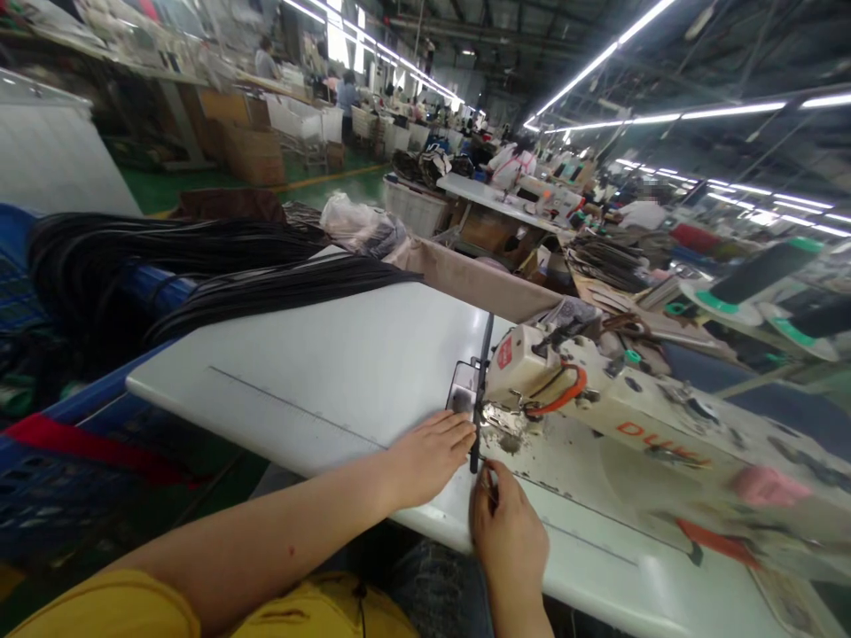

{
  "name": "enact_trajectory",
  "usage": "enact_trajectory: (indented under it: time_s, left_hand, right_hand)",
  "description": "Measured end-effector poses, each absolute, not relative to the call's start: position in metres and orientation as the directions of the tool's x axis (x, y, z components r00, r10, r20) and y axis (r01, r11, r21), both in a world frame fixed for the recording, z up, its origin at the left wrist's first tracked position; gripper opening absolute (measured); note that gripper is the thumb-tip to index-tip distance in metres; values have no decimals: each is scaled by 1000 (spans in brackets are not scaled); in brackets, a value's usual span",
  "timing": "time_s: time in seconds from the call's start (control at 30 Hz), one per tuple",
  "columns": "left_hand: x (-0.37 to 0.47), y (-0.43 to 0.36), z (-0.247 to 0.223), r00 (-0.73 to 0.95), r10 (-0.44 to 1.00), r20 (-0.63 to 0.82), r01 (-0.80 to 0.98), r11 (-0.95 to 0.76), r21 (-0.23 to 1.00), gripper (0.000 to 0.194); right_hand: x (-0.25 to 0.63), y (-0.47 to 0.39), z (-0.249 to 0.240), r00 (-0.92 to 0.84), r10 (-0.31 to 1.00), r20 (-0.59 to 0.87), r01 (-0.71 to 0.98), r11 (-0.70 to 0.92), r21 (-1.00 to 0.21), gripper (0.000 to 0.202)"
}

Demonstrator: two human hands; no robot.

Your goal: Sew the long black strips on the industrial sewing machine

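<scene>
A narrow black strip [484, 354] lies lengthwise on the white sewing table, passing beside the needle area of a sewing machine [598, 399]. My left hand [432, 456] rests flat on the table, fingers stretched out, its fingertips at the strip's left edge by the metal plate [464, 387]. Close to the strip's near end is my right hand [509, 523], thumb and forefinger pinched together. What sits between those fingers is too small and dark to make out. The machine's needle is not clearly visible.
A bundle of long black strips [285, 288] lies across the table's far left edge. Blue plastic crates [86, 461] stand at left, one with a red band. Behind the table is a pinkish bin [479, 288]. Thread cones [758, 275] stand at right; people work farther back.
</scene>
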State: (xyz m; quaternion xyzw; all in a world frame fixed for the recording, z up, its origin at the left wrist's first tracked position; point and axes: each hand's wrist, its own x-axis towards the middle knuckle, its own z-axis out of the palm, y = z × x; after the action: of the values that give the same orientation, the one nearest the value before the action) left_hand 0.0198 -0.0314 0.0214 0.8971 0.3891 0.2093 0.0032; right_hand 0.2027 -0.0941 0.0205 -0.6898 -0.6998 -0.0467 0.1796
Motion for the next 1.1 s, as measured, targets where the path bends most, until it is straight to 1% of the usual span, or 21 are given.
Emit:
enact_trajectory:
  time_s: [0.23,0.4,0.73,0.9,1.1]
  left_hand:
    - [21,-30,19,617,694,372,693,-703,161,46]
    - [22,-27,18,614,700,365,694,-699,173,47]
    - [24,-5,21,602,741,298,721,-665,195,42]
    - [23,2,18,601,740,302,722,-665,192,41]
    - [21,5,18,604,749,274,726,-658,200,40]
  right_hand:
    - [205,-94,15,-1,924,382,987,63,-150,35]
    - [204,-94,17,-21,908,419,985,92,-149,34]
    - [204,-95,12,-70,873,482,981,149,-126,26]
    - [203,-97,15,-65,879,473,979,147,-139,25]
    - [202,-96,16,-61,879,472,978,148,-149,26]
